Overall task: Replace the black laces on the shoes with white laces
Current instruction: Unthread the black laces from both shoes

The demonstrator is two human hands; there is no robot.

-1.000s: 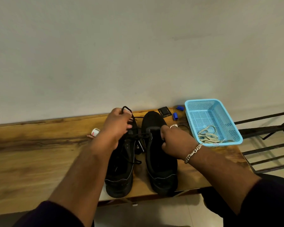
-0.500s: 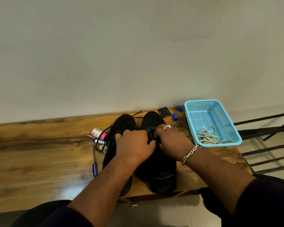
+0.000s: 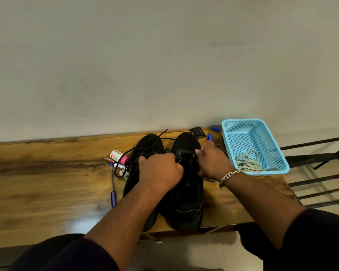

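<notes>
So there are two black shoes sitting side by side on a wooden bench, toes pointing at the wall, heels hanging right at the near edge. The left shoe is mostly covered by the left hand, which is curled into a fist over the gap between the two, fingers tucked in at the lacing area of the right shoe. It looks like it's pinching something there, but I honestly can't tell if it's lace or tongue. The right hand is on the far side of that same shoe, fingers curled and gripping the upper near the eyelets; there's a chain bracelet on that wrist. A loose black lace trails off the left shoe, looping out to the left across the bench and over a small pile of clutter: a white tube with a pink cap, and a blue pen lying just beside it. Off to the right, near the bench end, is a light blue plastic basket with mesh walls, and the only thing in it is the white laces, bunched in the near corner. Behind the shoes, by the wall, are a small black square thing and a couple of little blue bits.
</notes>
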